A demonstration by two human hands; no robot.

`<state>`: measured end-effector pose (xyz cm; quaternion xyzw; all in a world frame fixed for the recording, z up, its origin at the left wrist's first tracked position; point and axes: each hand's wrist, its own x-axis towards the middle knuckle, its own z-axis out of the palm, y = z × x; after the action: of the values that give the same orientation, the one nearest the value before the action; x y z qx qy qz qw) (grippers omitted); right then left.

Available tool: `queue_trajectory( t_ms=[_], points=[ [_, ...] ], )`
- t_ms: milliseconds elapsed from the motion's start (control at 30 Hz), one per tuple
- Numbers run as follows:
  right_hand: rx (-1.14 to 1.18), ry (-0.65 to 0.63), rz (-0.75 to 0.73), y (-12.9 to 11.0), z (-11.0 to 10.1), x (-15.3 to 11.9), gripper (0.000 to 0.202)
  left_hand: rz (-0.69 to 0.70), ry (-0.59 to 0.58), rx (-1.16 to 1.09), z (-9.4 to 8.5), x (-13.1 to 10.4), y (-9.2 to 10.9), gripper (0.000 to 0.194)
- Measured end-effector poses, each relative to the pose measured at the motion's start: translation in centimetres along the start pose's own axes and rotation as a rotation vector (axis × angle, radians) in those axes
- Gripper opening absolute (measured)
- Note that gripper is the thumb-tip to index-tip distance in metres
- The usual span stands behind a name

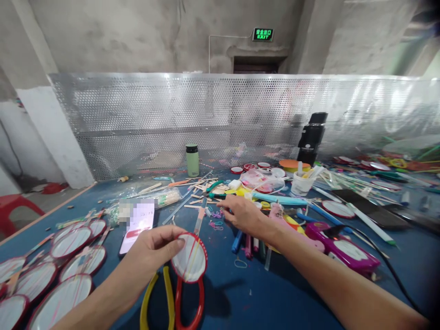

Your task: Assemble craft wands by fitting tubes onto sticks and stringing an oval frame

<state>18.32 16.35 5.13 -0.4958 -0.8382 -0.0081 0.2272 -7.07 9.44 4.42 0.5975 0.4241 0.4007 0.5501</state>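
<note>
My left hand [156, 250] pinches the edge of a small round red-rimmed disc [189, 261] between thumb and fingers. The disc has a pale face crossed by thin yellow and red lines. Below it show the red handle loops [201, 302] of a tool whose upper part is hidden, with yellow handles [168, 298] alongside. Farther away, my right hand [244, 213] reaches over the table with fingers bent and apart. Its fingertips are beside green-handled pliers [215, 185]; whether they touch is unclear. Coloured paper clips [216, 224] lie just under this hand.
Several red-rimmed discs [70, 243] crowd the left side near a phone [140, 224]. A green bottle [193, 161] and black flask [311, 142] stand before a perforated metal screen [151, 114]. Right lie a white cup [302, 184], markers, a purple device [347, 252] and its black cable.
</note>
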Motion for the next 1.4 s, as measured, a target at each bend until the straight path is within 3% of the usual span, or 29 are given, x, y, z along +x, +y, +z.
queue_trajectory(
  t_ms=[167, 367, 500, 733, 1067, 1400],
  points=[
    [0.193, 0.026, 0.016, 0.1, -0.2, 0.3, 0.025, -0.003, 0.029, 0.045, 0.0, 0.0, 0.3, 0.021],
    [0.76, -0.14, 0.196, 0.1, -0.5, 0.4, 0.014, -0.032, 0.051, 0.053, 0.3, -0.3, 0.9, 0.024],
    [0.863, -0.16, 0.173, 0.1, -0.3, 0.3, 0.015, -0.02, 0.061, 0.032, 0.3, -0.2, 0.7, 0.023],
    [0.821, -0.211, 0.146, 0.4, 0.0, 0.3, 0.015, -0.001, 0.117, 0.052, 0.7, 0.0, 0.1, 0.028],
    [0.443, -0.161, 0.052, 0.0, -0.3, 0.0, 0.018, 0.015, 0.119, 0.023, 0.9, 0.1, 0.0, 0.026],
    [-0.02, -0.122, -0.021, 1.1, 1.2, 0.5, 0.025, 0.007, 0.061, 0.123, 0.3, -0.2, 0.3, 0.025]
  ],
)
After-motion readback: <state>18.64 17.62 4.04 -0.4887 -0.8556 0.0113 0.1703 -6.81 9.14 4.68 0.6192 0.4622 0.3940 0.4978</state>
